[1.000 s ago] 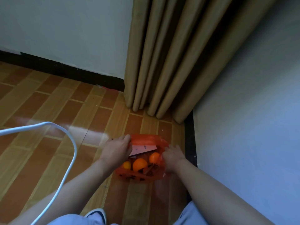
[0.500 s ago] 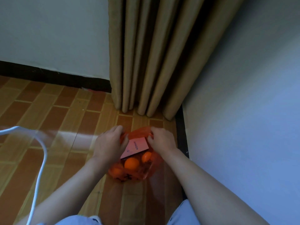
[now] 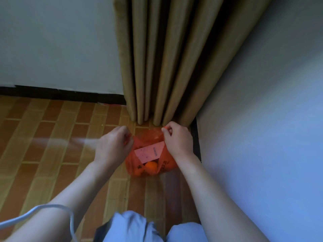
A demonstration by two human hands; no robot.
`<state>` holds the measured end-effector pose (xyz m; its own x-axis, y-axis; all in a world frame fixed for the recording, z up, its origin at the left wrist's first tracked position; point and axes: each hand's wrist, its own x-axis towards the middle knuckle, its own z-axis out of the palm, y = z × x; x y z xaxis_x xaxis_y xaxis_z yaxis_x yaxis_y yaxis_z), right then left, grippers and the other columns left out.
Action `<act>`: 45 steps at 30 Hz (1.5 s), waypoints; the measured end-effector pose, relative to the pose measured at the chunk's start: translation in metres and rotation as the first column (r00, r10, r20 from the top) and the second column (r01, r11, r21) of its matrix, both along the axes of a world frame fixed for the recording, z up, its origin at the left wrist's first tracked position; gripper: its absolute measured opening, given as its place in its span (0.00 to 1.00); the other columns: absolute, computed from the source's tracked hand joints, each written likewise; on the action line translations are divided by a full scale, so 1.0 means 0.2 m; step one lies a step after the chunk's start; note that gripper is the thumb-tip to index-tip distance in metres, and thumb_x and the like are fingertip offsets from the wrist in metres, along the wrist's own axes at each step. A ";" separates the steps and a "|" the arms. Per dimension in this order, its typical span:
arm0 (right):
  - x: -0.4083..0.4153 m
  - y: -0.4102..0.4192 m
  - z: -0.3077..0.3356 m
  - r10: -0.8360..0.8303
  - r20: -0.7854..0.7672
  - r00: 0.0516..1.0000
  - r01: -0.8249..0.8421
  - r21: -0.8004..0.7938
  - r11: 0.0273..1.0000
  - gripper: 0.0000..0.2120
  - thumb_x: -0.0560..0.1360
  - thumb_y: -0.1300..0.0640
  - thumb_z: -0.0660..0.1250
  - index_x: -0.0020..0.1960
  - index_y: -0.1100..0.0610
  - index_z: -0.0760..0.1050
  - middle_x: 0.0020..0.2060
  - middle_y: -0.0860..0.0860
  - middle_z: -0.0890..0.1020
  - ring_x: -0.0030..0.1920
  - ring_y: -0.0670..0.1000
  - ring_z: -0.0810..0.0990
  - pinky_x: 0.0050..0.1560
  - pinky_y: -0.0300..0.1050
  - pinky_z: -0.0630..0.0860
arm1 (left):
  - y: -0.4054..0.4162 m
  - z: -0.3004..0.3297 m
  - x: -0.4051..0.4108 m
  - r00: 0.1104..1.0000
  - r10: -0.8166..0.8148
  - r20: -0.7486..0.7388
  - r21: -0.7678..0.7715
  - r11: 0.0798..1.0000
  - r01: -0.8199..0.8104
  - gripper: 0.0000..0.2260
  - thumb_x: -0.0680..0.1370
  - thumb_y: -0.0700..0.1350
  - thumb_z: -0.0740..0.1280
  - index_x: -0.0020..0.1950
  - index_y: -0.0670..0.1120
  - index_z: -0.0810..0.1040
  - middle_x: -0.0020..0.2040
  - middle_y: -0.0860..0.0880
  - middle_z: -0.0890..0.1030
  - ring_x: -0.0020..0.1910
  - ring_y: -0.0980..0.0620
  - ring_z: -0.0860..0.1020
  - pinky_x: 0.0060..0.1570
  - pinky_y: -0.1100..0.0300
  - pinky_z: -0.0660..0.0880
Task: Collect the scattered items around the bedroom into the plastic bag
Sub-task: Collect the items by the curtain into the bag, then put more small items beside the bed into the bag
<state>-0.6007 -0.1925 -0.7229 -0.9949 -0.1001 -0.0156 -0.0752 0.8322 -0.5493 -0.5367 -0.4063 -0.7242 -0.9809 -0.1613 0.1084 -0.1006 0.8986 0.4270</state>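
An orange plastic bag stands on the wooden floor in the room's corner, just in front of the curtain. My left hand pinches the bag's left edge and my right hand pinches its right edge, holding the mouth apart. Inside the bag lies a pink card with small print, and below it an orange round fruit. Other contents are too dark to make out.
A tan curtain hangs to the floor right behind the bag. A pale wall rises close on the right, with a black skirting board along the far wall. A white cable loops at lower left. My knees show at the bottom.
Both hands have slid up from the bag's sides to its top edges and pulled them up and apart. The view has shifted, so the cable now sits lower left.
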 end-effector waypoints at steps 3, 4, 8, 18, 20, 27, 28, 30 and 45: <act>0.01 -0.03 0.39 -0.012 0.013 1.000 0.012 -0.021 1.000 0.08 0.83 0.49 0.66 0.48 0.50 0.79 0.37 0.43 0.80 0.34 0.40 0.73 0.31 0.28 0.59 | -0.05 0.40 0.03 1.000 0.022 0.017 -0.018 1.000 -0.022 0.07 0.78 0.48 0.71 0.43 0.49 0.75 0.39 0.53 0.77 0.34 0.49 0.77 0.27 0.58 0.69; 0.03 -0.04 0.51 -0.011 0.014 1.000 0.011 -0.019 1.000 0.08 0.83 0.49 0.66 0.49 0.50 0.80 0.37 0.42 0.79 0.34 0.41 0.72 0.30 0.27 0.57 | -0.05 0.50 0.05 1.000 0.024 0.008 -0.026 0.999 -0.024 0.08 0.78 0.48 0.71 0.42 0.49 0.75 0.38 0.53 0.77 0.33 0.49 0.76 0.27 0.58 0.68; 0.08 -0.05 1.02 0.005 0.013 1.000 -0.005 -0.012 1.000 0.08 0.83 0.48 0.67 0.50 0.51 0.80 0.40 0.45 0.82 0.37 0.44 0.73 0.29 0.26 0.56 | -0.06 1.02 0.12 0.998 0.063 0.013 0.002 0.998 -0.063 0.08 0.78 0.47 0.72 0.42 0.49 0.74 0.38 0.54 0.78 0.33 0.50 0.77 0.27 0.59 0.70; 0.15 -0.01 2.25 -0.039 -0.093 0.995 0.023 -0.166 0.986 0.08 0.79 0.50 0.70 0.44 0.52 0.79 0.33 0.46 0.82 0.38 0.52 0.81 0.37 0.44 0.74 | -0.04 2.34 0.19 0.974 0.212 -0.084 0.068 0.976 -0.206 0.08 0.76 0.49 0.72 0.41 0.50 0.75 0.37 0.54 0.78 0.36 0.48 0.76 0.33 0.57 0.67; 0.17 0.00 2.47 -0.048 -0.121 0.992 0.025 -0.184 0.983 0.08 0.79 0.50 0.70 0.43 0.52 0.79 0.32 0.45 0.81 0.37 0.52 0.81 0.37 0.45 0.75 | -0.04 2.55 0.20 0.968 0.223 -0.118 0.082 0.973 -0.214 0.09 0.76 0.49 0.72 0.40 0.49 0.75 0.37 0.54 0.79 0.36 0.48 0.76 0.34 0.57 0.68; 0.29 0.03 3.11 -0.079 -0.200 0.977 0.022 -0.273 0.962 0.09 0.77 0.51 0.71 0.40 0.52 0.77 0.28 0.44 0.77 0.34 0.51 0.80 0.38 0.50 0.79 | 0.01 3.22 0.37 0.920 0.312 -0.236 0.205 0.942 -0.267 0.08 0.75 0.47 0.73 0.40 0.50 0.76 0.37 0.54 0.79 0.38 0.47 0.79 0.37 0.53 0.74; 0.31 0.02 3.19 -0.077 -0.212 0.974 0.016 -0.276 0.961 0.09 0.77 0.51 0.71 0.40 0.52 0.78 0.28 0.44 0.77 0.35 0.51 0.80 0.38 0.50 0.79 | 0.01 3.29 0.41 0.913 0.323 -0.250 0.219 0.937 -0.272 0.08 0.75 0.47 0.74 0.40 0.49 0.77 0.36 0.54 0.79 0.38 0.47 0.79 0.37 0.53 0.74; 0.34 0.01 3.34 -0.064 -0.237 0.969 -0.001 -0.264 0.965 0.09 0.77 0.51 0.72 0.40 0.53 0.79 0.30 0.44 0.79 0.35 0.51 0.81 0.39 0.49 0.79 | 0.00 3.39 0.45 0.905 0.329 -0.270 0.242 0.933 -0.267 0.08 0.75 0.47 0.74 0.40 0.49 0.77 0.35 0.55 0.79 0.37 0.48 0.79 0.37 0.53 0.75; 0.20 -0.29 3.86 -0.034 -0.307 0.951 -0.060 -0.292 0.954 0.09 0.76 0.52 0.74 0.40 0.54 0.80 0.30 0.45 0.81 0.35 0.48 0.81 0.39 0.45 0.77 | -0.37 3.78 0.43 0.845 0.421 -0.330 0.427 0.865 -0.265 0.07 0.75 0.47 0.75 0.39 0.50 0.80 0.33 0.54 0.82 0.36 0.50 0.81 0.39 0.54 0.77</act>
<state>-0.5609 -0.2500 0.0487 -0.9449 -0.0662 0.3206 -0.2880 0.6339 -0.7178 -0.4499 -0.4805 0.0311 -0.7357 -0.5824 0.3459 -0.1242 0.6180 0.7763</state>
